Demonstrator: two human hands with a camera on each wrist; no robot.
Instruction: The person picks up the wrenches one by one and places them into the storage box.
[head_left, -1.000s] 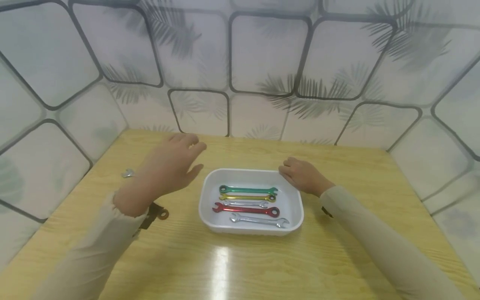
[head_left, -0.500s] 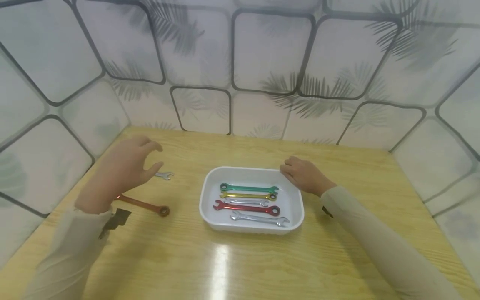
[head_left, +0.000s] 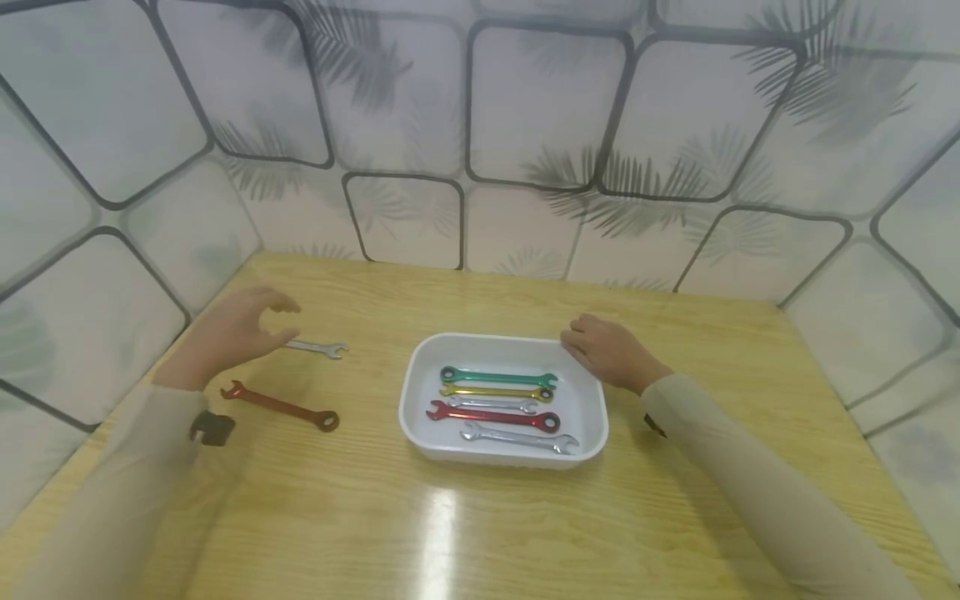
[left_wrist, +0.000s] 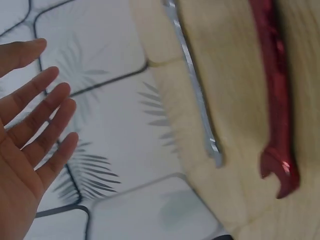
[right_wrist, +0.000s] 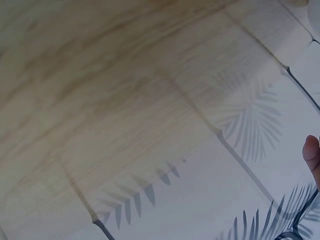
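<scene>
My left hand [head_left: 238, 332] hovers at the left of the table, thumb and fingers spread apart, holding nothing. Just by its thumb lies a silver open-end wrench [head_left: 322, 347], its left part hidden behind the hand in the head view. Nearer the front is an orange-red wrench [head_left: 281, 406], bright red in the left wrist view [left_wrist: 277, 85]. My right hand [head_left: 611, 352], fingers curled, grips the back right corner of a white tray [head_left: 501, 462]. Inside the tray lie a green wrench [head_left: 498, 378], a yellow wrench [head_left: 491, 391], a red wrench [head_left: 495, 416] and two silver wrenches [head_left: 517, 438].
The wooden table [head_left: 570, 533] runs back to a wall [head_left: 536, 108] with leaf and tile patterns. Side walls enclose it at left and right. Only a fingertip [right_wrist: 311, 148] of my right hand shows in the right wrist view.
My left hand has moved left from near the tray, then settled beside the silver wrench. Both wrenches on the table have come into fuller view. My right hand and the tray stay put.
</scene>
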